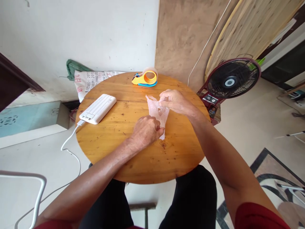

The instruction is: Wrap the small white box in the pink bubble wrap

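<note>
A thin, pinkish, see-through plastic bag (155,109) is stretched between my two hands above the middle of the round wooden table (102,140). My right hand (173,101) pinches its upper right part between thumb and fingers. Lower down, my left hand (148,129) is closed on the bag's left and lower side, knuckles up. The bag's bottom tip pokes out beyond my left thumb, near the tabletop. Part of the bag is hidden behind my left fingers.
At the table's far edge stands a yellow and blue tape dispenser (145,78). A white power bank (98,108) with a white cable (71,152) lies at the left. To the right is a dark red fan (232,81). A printed sack (88,81) leans behind the table.
</note>
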`<state>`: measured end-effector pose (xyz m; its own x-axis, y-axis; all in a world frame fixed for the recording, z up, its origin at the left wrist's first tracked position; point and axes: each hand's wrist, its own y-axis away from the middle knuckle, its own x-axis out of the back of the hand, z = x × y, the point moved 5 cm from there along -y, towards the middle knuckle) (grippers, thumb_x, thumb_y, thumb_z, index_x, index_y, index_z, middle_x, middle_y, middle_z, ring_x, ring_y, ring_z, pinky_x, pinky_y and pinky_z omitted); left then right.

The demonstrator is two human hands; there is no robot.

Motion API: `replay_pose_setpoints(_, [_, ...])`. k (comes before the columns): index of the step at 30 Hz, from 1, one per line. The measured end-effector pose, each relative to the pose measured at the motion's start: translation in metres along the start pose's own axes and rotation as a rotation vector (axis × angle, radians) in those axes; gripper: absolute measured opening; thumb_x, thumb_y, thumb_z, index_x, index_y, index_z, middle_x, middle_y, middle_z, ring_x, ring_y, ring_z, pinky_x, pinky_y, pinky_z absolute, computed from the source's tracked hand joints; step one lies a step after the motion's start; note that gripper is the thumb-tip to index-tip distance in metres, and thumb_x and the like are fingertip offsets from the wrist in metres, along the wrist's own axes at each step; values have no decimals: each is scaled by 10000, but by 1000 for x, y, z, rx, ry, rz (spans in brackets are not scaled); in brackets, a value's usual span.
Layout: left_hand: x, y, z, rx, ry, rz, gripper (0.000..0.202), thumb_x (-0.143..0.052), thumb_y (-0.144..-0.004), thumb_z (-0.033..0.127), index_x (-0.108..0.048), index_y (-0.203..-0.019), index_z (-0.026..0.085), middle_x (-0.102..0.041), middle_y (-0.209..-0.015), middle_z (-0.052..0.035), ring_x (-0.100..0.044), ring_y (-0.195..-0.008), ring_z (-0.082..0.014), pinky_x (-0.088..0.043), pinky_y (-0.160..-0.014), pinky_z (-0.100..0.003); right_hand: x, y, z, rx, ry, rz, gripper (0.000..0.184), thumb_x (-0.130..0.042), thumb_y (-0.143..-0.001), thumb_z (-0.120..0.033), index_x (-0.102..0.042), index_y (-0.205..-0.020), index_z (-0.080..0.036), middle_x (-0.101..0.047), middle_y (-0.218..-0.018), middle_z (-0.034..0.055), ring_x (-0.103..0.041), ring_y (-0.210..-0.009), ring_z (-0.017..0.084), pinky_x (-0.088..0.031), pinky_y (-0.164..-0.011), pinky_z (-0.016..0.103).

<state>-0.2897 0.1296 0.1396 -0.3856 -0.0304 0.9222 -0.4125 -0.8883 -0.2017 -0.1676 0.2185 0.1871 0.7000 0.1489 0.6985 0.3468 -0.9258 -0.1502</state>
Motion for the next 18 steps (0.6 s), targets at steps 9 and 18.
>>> replay_pose_setpoints(9, [-6, 6, 3, -91, -17, 101, 337, -591, -882, 276, -532, -565, 176, -596, -655, -34, -552, -710, -192, -397, -694, -346, -6, -23, 59, 18, -97, -194, 69, -643, -724, -236, -683, -763, -195, -621, -681, -24, -525, -647, 132, -372, -617, 268])
replay_pose_setpoints(18, [-8, 9, -9, -8, 194, 234, 166, -673, -799, 275, -531, -791, 190, -572, -940, -56, -530, -892, -214, -462, -804, -376, -6, -17, 68, -34, -137, -213, 238, -645, -783, -415, -696, -720, -192, -586, -677, -25, -477, -639, 123, -321, -613, 276])
